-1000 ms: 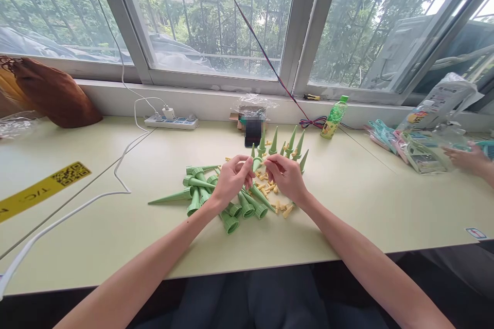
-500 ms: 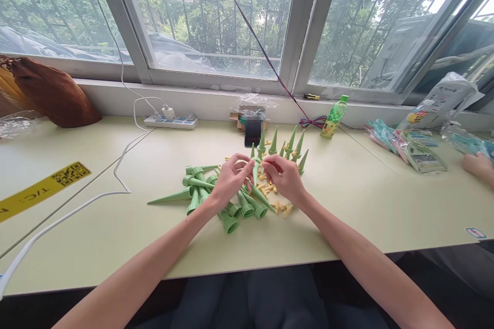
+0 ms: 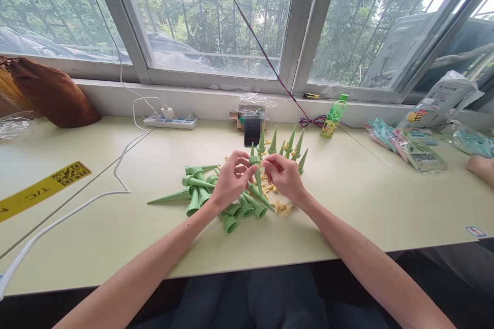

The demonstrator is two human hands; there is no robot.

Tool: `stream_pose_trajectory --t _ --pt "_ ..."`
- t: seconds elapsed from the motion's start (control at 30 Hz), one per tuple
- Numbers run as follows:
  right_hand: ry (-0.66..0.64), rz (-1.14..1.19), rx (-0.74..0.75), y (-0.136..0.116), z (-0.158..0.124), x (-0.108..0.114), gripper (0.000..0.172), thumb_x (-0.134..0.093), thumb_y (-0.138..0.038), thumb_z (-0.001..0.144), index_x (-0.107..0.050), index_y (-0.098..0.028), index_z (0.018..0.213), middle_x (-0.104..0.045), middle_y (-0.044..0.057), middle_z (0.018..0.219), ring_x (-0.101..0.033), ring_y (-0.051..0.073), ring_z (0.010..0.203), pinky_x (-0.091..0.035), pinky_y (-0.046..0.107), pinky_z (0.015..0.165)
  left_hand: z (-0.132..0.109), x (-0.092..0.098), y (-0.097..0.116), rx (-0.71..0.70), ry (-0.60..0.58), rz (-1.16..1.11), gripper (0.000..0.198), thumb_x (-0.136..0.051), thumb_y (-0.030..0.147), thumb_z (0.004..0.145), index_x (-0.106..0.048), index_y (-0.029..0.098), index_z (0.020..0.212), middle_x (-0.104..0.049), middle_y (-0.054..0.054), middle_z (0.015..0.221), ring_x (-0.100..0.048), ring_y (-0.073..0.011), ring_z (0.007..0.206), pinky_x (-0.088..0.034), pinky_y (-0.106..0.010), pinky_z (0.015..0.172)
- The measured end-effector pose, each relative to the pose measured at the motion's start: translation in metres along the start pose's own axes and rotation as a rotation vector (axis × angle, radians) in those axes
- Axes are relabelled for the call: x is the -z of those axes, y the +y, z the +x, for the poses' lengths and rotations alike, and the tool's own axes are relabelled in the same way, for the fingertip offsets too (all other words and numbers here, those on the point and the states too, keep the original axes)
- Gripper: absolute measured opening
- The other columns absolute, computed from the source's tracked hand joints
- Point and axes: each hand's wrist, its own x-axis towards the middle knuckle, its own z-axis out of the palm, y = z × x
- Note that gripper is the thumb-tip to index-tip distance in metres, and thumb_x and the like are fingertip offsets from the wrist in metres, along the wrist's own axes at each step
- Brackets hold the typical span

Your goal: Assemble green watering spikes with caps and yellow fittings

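My left hand [image 3: 233, 177] is closed around a green plastic watering spike [image 3: 258, 177], its ridged cap end up and its point downward. My right hand [image 3: 284, 175] pinches a small yellow valve [image 3: 261, 163] against the spike's side, just under the cap; the fingers partly hide it. Below and to the left lies a pile of green spikes [image 3: 200, 180], hollow caps facing various ways. Loose yellow valves [image 3: 284, 209] are scattered under my right hand. Behind my hands, several spikes [image 3: 291, 141] stand point up on their caps, some with yellow valves fitted.
Toward the window stand a phone [image 3: 252, 136], a small box with plastic wrap [image 3: 250, 109], a power strip [image 3: 172, 122] and a green drink bottle [image 3: 334, 117]. Bagged items [image 3: 420, 151] lie at the right, near another person's hand [image 3: 480, 165]. A white cable [image 3: 116, 172] crosses the left side.
The held spike has turned in my left hand, so its cap now shows on top and its point reaches lower. The other person's hand has shifted slightly right.
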Motion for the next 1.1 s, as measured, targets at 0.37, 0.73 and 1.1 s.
stream_pose_trajectory --t 0.37,0.73,1.1 --pt "0.027 0.086 -0.052 0.000 0.001 -0.001 0.030 -0.060 -0.047 0.088 -0.058 -0.020 0.078 -0.049 -0.002 0.061 -0.042 0.011 0.051 -0.032 0.025 0.046 -0.001 -0.001 0.000 -0.062 0.006 0.088 0.031 -0.067 0.037 0.083 -0.046 0.023 0.102 -0.056 0.001 0.086 -0.060 -0.0087 0.056 -0.050 -0.018 0.045" --pt "0.008 0.210 -0.183 -0.006 0.002 0.000 0.035 -0.065 -0.051 0.082 -0.054 -0.020 0.069 -0.043 -0.005 0.054 -0.035 0.009 0.045 -0.026 0.024 0.041 -0.002 -0.001 0.001 -0.101 0.010 0.177 0.031 -0.067 0.038 0.083 -0.047 0.023 0.102 -0.056 0.000 0.088 -0.061 -0.0087 0.058 -0.050 -0.018 0.045" --pt "-0.039 0.402 -0.344 -0.010 0.005 0.002 0.037 -0.070 -0.047 0.077 -0.048 -0.020 0.064 -0.034 -0.008 0.047 -0.029 0.006 0.040 -0.023 0.021 0.036 -0.004 -0.002 0.001 -0.173 -0.002 0.276 0.027 -0.066 0.036 0.085 -0.049 0.023 0.101 -0.057 0.000 0.089 -0.059 -0.0072 0.057 -0.050 -0.019 0.049"
